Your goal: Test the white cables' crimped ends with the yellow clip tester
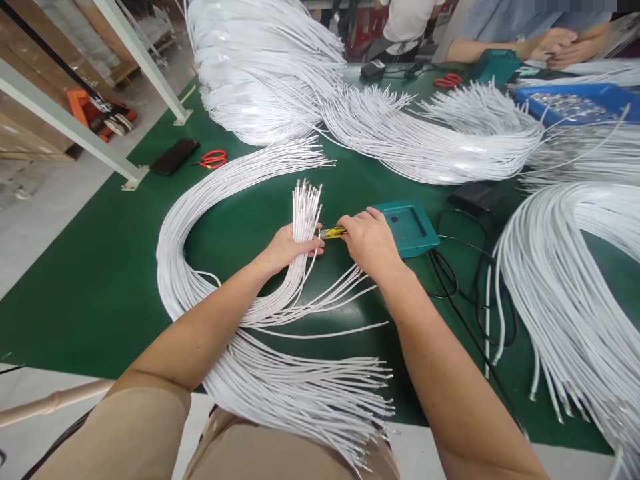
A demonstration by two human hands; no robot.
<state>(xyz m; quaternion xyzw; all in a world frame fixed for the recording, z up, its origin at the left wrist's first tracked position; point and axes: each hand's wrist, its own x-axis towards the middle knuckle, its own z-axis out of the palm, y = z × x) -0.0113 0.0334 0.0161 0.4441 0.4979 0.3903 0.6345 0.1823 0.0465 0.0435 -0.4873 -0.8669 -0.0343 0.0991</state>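
My left hand (295,248) is closed round a bundle of white wires (304,217), whose metal-tipped ends point upward. In my right hand (371,241) is a yellow-and-black hand tool (334,233); its metal tip is at the single wire set apart on the bundle's right side, and my fingers hide the rest of it. The bundle runs into a large curved hank of white wires (173,260) lying on the green table. Several loose wires (325,293) pass below my right hand. Many more ends (350,387) spread out near the table's front edge.
A teal box-shaped device (413,230) and black cables (453,280) lie right of my right hand. More wire hanks (440,150) fill the back and right. Red-handled scissors (213,159), a dark phone (175,157) and a blue tray (610,100) are farther off. A person's hands (560,47) are across the table.
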